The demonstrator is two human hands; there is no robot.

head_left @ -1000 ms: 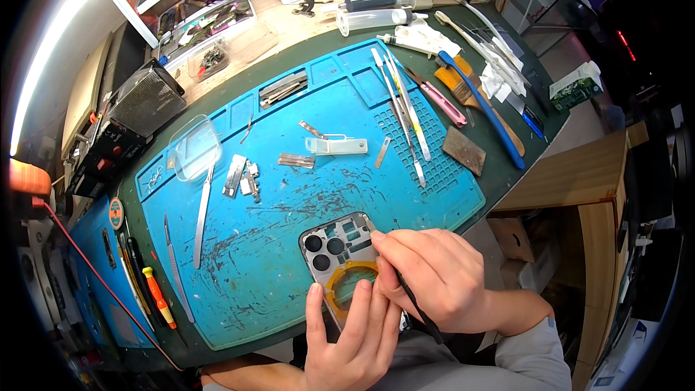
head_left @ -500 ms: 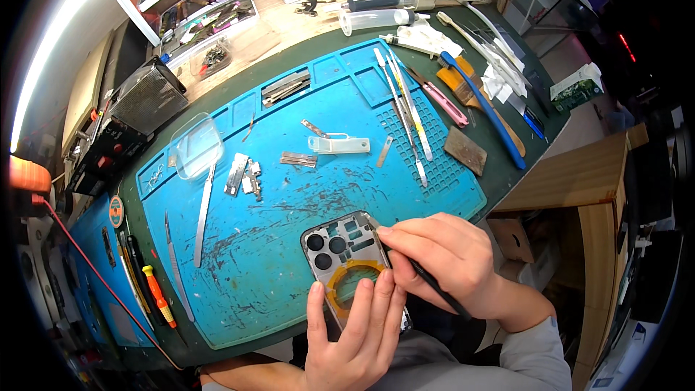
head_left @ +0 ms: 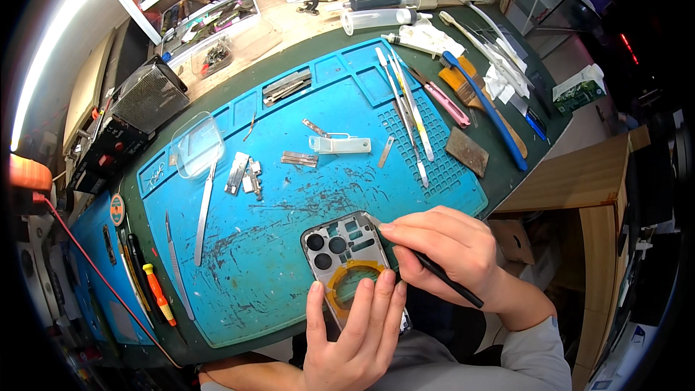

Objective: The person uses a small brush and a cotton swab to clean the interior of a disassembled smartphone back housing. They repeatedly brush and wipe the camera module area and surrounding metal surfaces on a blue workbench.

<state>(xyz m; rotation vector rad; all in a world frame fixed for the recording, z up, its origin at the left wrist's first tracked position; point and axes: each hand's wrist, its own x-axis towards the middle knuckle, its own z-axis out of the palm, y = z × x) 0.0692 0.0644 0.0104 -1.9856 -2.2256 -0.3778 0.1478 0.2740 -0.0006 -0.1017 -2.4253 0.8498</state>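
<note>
A phone's back frame [head_left: 360,253], with three round camera openings and a yellow ring on its inner plate, lies at the near edge of the blue mat. My left hand [head_left: 355,340] grips its lower part, with the thumb along one side and the fingers over the other. In my right hand [head_left: 456,257] is a slim tool with a black handle [head_left: 449,281], pinched like a pen. Its tip points at the frame's upper right corner; whether it touches cannot be made out. The lower end of the frame is hidden by my left fingers.
On the blue mat [head_left: 253,261] lie a clear plastic lid [head_left: 198,146], small metal parts [head_left: 251,179], a clear clip [head_left: 340,145], tweezers and blades [head_left: 205,217]. A blue toothbrush [head_left: 489,112] and a flat brown block [head_left: 467,151] lie to the right. A screwdriver [head_left: 158,293] sits left.
My right hand has shifted slightly to the right, and the tool's handle end has swung right and a little up. The phone frame and my left hand stay about where they were.
</note>
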